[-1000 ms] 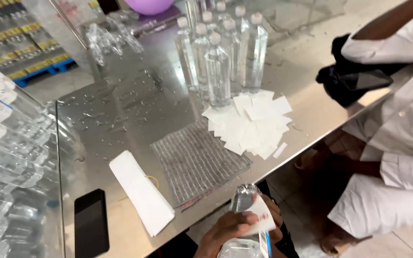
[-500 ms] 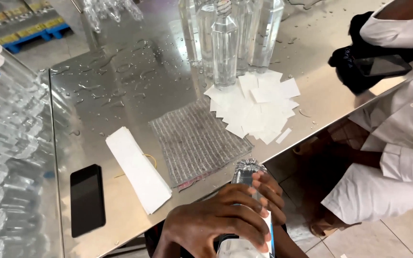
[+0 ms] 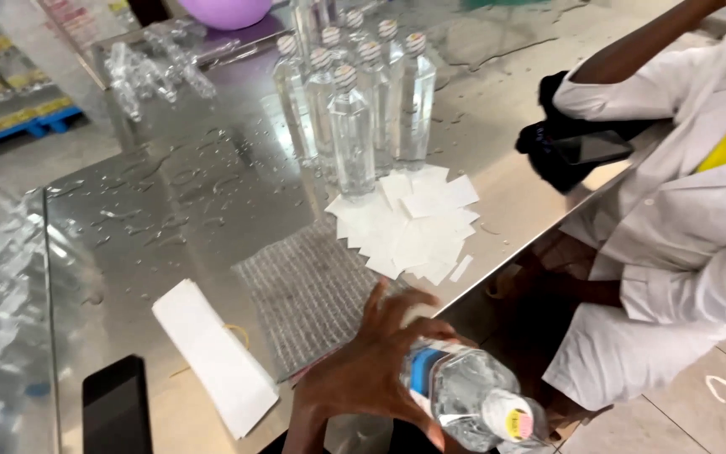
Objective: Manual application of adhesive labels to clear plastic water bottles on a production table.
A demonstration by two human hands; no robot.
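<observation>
We judge the labelling step is in hand; our left hand (image 3: 371, 361) wraps the clear bottle (image 3: 464, 399), tilted just below the table edge; our right hand is hidden; next, smoothing its label needs firm grip.

Left hand (image 3: 371, 361) gripping tilted water bottle (image 3: 468, 399), paper labels (image 3: 409, 223) on steel table (image 3: 178, 210)

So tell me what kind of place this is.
Probably a small water-bottling or labelling workshop. Clear capped bottles stand grouped on a wet steel table beside a heap of loose white labels, and the left hand holds a labelled bottle.
</observation>
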